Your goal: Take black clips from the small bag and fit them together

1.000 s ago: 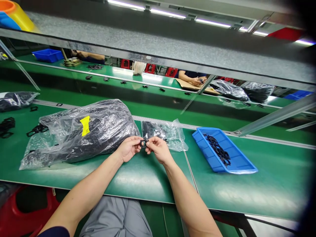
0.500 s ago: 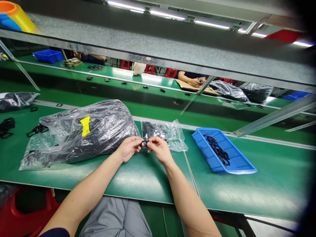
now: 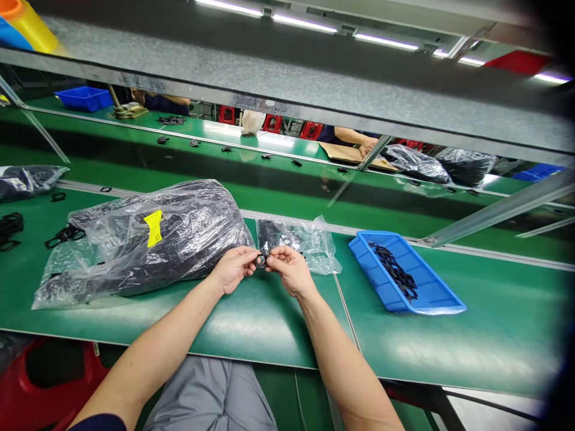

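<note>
A small black ring-shaped part (image 3: pixel 260 260) is pinched between the fingertips of my left hand (image 3: pixel 233 269) and my right hand (image 3: pixel 290 269), just above the green table (image 3: pixel 251 323). Both hands are closed on it. Right behind my left hand lies a large clear plastic bag (image 3: pixel 148 242) full of black parts, with a yellow label. A smaller clear bag (image 3: pixel 299 239) with black parts sits behind my right hand.
A blue tray (image 3: pixel 404 272) holding black parts stands to the right. Loose black parts (image 3: pixel 63 234) and another bag (image 3: pixel 27 179) lie at the far left. Across the conveyor, other people's arms (image 3: pixel 354 140) work at the far table. A red stool (image 3: pixel 54 377) is below.
Both hands stay pinched on the small black part with slight finger movement. The person across the line has shifted a hand.
</note>
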A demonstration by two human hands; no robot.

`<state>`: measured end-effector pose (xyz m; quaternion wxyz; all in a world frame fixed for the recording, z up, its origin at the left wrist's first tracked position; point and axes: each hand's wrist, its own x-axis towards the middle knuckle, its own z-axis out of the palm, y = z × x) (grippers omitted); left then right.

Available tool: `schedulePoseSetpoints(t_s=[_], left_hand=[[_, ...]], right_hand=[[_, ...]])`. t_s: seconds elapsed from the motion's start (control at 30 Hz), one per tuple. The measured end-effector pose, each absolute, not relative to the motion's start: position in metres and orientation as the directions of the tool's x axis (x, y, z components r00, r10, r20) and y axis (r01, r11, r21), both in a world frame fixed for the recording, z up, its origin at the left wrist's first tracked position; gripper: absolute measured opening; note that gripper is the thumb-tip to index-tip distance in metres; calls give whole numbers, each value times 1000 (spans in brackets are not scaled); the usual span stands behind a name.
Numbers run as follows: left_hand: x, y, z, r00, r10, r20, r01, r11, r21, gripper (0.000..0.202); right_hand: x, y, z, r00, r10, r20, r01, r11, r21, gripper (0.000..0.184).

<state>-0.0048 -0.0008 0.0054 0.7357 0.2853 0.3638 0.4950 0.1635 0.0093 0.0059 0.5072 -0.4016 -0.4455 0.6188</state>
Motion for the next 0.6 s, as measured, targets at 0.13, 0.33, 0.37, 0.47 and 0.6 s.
schedulePoseSetpoints(t_s=[0.13,0.33,0.37,0.47,0.6], left_hand=[[-4,-1,5,241,938,-249,-525,342,779,27],[-5,-1,6,251,937,-244,-531,344,775,28],[-5,-1,6,252,937,-244,-531,344,774,28],[-4,-1,6,251,936,-249,-526,347,776,29],[-4,-1,5,247,936,-252,-516,347,783,30]], right_hand=[[164,9,8,-176,981,-80,-290,-129,-948,34],[164,10,7,-221,966,-135,-355,-208,-911,36],[164,10,7,-238,961,-143,-363,-225,-904,35],[165,10,7,-294,942,-160,-379,-269,-886,34],[164,9,10,-350,923,-159,-377,-294,-878,33]])
